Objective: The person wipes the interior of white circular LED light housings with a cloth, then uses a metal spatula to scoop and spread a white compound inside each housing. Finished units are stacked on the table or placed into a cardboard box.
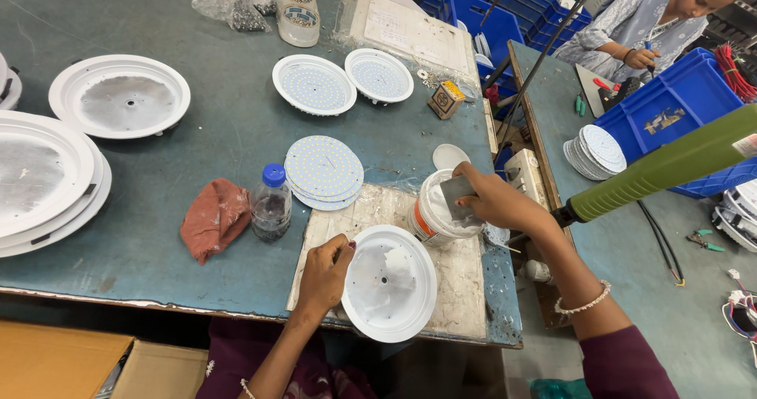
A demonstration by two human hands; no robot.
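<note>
with left hand (323, 277) clasping rim of white round housing (390, 282) on worn board (465, 277) at table edge, and right hand (493, 202) pinching flat metal scraper (456, 194) inside white paste tub (434, 210), better to take little paste and spread thin.
</note>
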